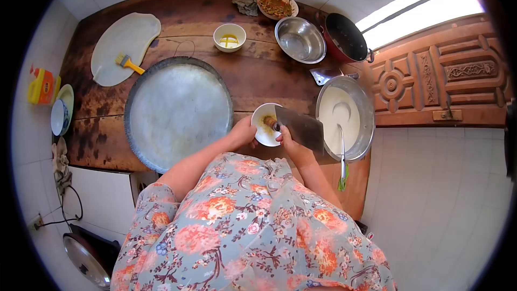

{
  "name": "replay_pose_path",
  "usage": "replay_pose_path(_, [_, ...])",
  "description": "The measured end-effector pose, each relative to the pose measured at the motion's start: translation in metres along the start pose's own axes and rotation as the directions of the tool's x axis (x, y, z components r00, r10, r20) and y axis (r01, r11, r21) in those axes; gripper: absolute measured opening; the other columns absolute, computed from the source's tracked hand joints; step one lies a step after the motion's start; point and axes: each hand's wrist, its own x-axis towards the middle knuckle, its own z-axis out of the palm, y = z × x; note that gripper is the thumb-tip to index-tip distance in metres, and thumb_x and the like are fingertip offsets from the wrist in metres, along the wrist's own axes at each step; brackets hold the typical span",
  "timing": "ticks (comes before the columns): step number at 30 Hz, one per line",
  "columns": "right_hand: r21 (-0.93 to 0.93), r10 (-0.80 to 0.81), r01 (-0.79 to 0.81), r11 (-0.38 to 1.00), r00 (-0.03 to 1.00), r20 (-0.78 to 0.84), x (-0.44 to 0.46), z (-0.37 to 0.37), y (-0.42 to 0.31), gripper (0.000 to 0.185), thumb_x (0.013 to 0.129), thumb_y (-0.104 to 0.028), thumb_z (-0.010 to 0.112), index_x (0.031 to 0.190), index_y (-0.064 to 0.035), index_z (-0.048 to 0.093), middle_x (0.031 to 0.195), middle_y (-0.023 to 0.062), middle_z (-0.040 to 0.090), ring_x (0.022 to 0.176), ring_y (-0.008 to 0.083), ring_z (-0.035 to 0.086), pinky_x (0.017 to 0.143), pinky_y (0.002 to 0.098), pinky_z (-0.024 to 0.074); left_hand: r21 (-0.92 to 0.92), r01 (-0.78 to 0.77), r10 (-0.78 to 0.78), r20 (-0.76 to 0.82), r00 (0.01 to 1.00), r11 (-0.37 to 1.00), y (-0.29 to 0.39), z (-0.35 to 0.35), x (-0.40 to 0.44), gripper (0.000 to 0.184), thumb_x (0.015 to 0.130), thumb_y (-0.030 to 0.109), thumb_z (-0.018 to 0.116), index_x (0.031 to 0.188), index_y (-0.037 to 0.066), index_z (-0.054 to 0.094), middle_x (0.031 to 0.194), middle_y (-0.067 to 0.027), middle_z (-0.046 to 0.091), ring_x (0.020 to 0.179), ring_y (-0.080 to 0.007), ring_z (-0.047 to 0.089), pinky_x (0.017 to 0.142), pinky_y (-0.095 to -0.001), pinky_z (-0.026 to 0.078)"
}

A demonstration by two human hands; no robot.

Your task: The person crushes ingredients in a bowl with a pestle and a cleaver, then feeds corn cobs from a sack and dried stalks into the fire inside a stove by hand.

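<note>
My left hand grips the white bowl, between round metal pan and steel batter bowl. My right hand: fingers closed on cleaver, handle end inside white bowl.

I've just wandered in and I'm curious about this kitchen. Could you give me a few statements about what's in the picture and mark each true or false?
1. The left hand holds a bowl. True.
2. The right hand holds a whisk. False: it holds a cleaver, its handle end pointing into the bowl.
3. A ladle rests in the basin of white mixture. True.
4. The round pan is to the right of the basin in the picture. False: it is to the left.
5. The brush has its bristles over the pale board. True.
</note>
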Motion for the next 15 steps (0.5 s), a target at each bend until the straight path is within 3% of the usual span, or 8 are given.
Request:
replay_pose_path(3, [-0.08, -0.161, 0.157, 0.984, 0.986, -0.047, 0.029, 0.009, -0.003, 0.013, 0.079, -0.008, 0.048, 0.081, 0.0028, 0.055, 0.071, 0.01, 0.058, 0.052, 0.0135, 0.056, 0.047, 0.0239, 0.044, 0.071, -0.061, 0.062, -0.009, 0.998, 0.996, 0.016, -0.023, 0.018, 0.03, 0.075, 0.003, 0.031, 0.101, -0.002, 0.044, 0.071, -0.0121, 0.055, 0.049, -0.0168, 0.054, 0.042, -0.027, 0.047])
replay_pose_path(7, [-0.033, -0.175, 0.175, 0.984, 0.984, -0.011, 0.023, 0.012, -0.007, 0.014, 0.08, -0.008, 0.047, 0.081, 0.0035, 0.054, 0.066, 0.0082, 0.056, 0.052, 0.0115, 0.055, 0.046, 0.0233, 0.043, 0.045, -0.065, 0.066, -0.012, 0.998, 0.997, 0.014, -0.018, 0.012, 0.031, 0.073, 0.001, 0.03, 0.1, -0.003, 0.044, 0.07, -0.0126, 0.055, 0.048, -0.0174, 0.053, 0.04, -0.0279, 0.047])
replay_pose_path(9, [0.107, 0.032, -0.031, 0.994, 0.999, -0.003, 0.019, 0.01, -0.011, 0.016, 0.082, -0.011, 0.047, 0.085, 0.0031, 0.053, 0.068, 0.0063, 0.056, 0.055, 0.0112, 0.054, 0.049, 0.0231, 0.0437, 0.021, -0.063, 0.064, -0.025, 0.998, 0.998, 0.013, -0.017, 0.014, 0.032, 0.072, -0.001, 0.03, 0.1, -0.004, 0.045, 0.069, -0.0134, 0.054, 0.047, -0.018, 0.053, 0.039, -0.0287, 0.047])
replay_pose_path(12, [0.086, 0.093, -0.098, 0.991, 0.994, 0.06, 0.015, 0.013, -0.019, 0.018, 0.083, -0.013, 0.046, 0.089, 0.0022, 0.052, 0.072, 0.0044, 0.055, 0.056, 0.0099, 0.053, 0.052, 0.0218, 0.0437, 0.016, -0.062, 0.063, -0.021, 0.998, 0.998, 0.007, -0.015, 0.01, 0.032, 0.072, -0.001, 0.031, 0.1, -0.004, 0.045, 0.07, -0.0136, 0.054, 0.047, -0.018, 0.053, 0.039, -0.0286, 0.047])
replay_pose_path(15, [0.126, -0.026, 0.021, 0.992, 0.999, 0.032, 0.017, 0.013, -0.012, 0.018, 0.084, -0.015, 0.046, 0.089, 0.0012, 0.053, 0.071, 0.0037, 0.055, 0.056, 0.0096, 0.052, 0.052, 0.0214, 0.0435, 0.03, -0.109, 0.109, 0.001, 0.994, 0.994, 0.009, -0.016, 0.015, 0.031, 0.072, -0.001, 0.03, 0.099, -0.004, 0.045, 0.071, -0.0135, 0.055, 0.047, -0.0178, 0.053, 0.039, -0.0284, 0.047])
